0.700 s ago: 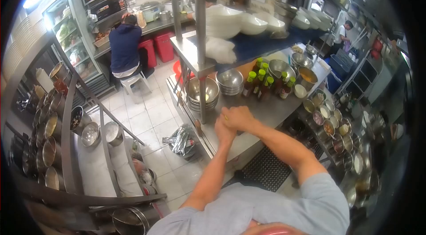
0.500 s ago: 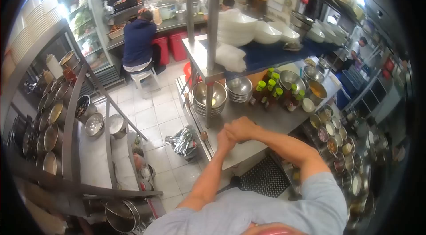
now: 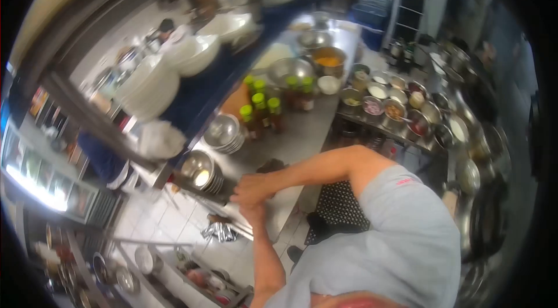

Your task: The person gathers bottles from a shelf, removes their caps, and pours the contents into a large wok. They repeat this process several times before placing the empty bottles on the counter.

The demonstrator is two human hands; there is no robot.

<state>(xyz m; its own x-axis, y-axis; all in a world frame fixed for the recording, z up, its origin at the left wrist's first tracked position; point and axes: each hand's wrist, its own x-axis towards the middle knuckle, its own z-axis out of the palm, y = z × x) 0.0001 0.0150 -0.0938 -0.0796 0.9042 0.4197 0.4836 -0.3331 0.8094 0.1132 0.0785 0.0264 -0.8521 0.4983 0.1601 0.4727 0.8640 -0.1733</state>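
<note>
My right hand and my left hand are pressed together over the near end of the steel counter. Both have closed fingers, the right lying over the left, and I cannot tell what is in them. Just behind my right hand lies a small dark item. A stack of steel bowls, its top bowl holding something pale yellow, stands close to the hands on the left. Farther back are another bowl stack and several dark bottles with green caps.
White bowls line the blue-covered shelf above the counter. On the right, small ingredient containers crowd a lower station. A shelf post rises at left. Two people are in the far background, with a blue-clad person at left.
My view has turned right, bringing the ingredient containers nearer the middle. My hands stay together at the counter's end, now lower and farther left in view.
</note>
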